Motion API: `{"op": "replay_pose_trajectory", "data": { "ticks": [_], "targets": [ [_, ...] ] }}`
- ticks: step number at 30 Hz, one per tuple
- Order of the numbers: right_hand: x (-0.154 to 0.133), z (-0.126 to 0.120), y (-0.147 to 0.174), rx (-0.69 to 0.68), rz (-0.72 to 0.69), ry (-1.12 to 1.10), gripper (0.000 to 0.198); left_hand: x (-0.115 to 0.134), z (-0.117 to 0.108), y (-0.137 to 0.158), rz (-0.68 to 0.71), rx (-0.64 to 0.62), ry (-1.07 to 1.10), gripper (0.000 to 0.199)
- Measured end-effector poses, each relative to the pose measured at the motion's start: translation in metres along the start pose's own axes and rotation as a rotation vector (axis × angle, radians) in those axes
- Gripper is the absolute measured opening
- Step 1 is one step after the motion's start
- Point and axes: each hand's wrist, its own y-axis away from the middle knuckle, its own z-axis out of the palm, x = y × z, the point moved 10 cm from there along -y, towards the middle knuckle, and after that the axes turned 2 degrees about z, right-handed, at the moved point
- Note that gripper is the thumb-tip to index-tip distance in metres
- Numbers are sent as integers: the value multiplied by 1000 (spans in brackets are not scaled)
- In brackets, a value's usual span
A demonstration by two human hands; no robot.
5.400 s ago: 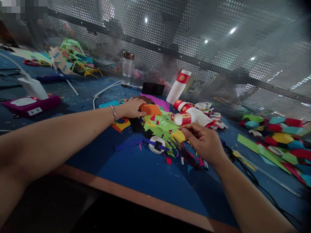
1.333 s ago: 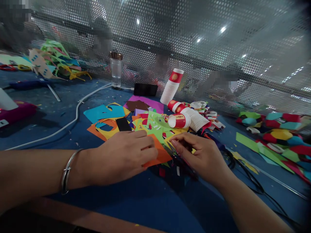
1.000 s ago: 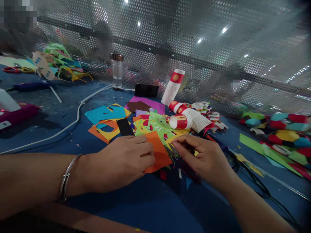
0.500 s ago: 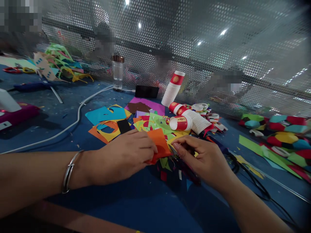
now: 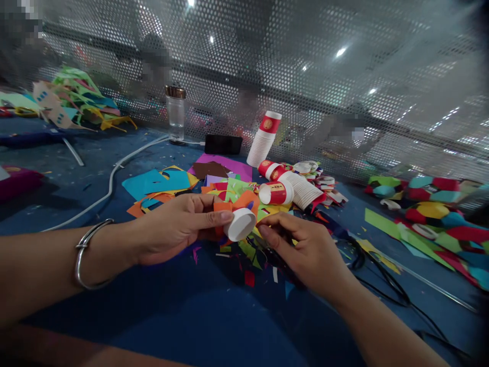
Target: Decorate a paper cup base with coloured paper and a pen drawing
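Observation:
My left hand (image 5: 179, 227) pinches a piece of orange paper (image 5: 218, 208) between thumb and fingers. A white round piece like the end of a paper cup (image 5: 241, 225) is at the orange paper, its pale face turned toward me. Behind it a bit of dark blue or purple shows. Just to the right, my right hand (image 5: 301, 244) has thumb and forefinger closed together; whatever is between them is too small to make out. A dark object lies partly hidden beneath this hand. Under and beyond both hands spread coloured paper scraps (image 5: 250, 255).
Red-and-white paper cups (image 5: 277, 192) lie beyond my hands, and a leaning cup stack (image 5: 263, 140) stands behind. A bottle (image 5: 175, 114), a phone (image 5: 223, 144), a white cable (image 5: 110, 178) and black cables (image 5: 385, 285) are around. Colourful paper pieces (image 5: 431, 214) sit right.
My left hand has turned, so the white round piece now shows beside the orange paper. The right hand keeps its pinched shape. The whole view has shifted slightly.

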Motion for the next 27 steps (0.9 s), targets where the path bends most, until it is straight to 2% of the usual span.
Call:
{"op": "replay_pose_trajectory", "data": {
  "ticks": [3,7,11,14,17,20,27],
  "targets": [
    [1,6,-1,-30,28,-45,22,-6,6,0,-41,-24,163,15],
    [7,16,-3,-75,79,-63,27,-13,11,-2,-75,-70,258,13],
    [15,22,-4,-102,144,-87,33,-19,13,-1,-122,-70,278,19],
    [17,25,-4,-125,181,-113,35,-23,11,1,-165,-13,302,25],
    [15,28,-5,-144,176,-115,35,-24,9,3,-187,25,303,30],
    [13,29,-7,-149,162,-124,36,-23,11,4,-190,0,285,36],
    [15,33,-6,-185,185,-211,28,-27,4,2,-202,43,248,28]
  ]
}}
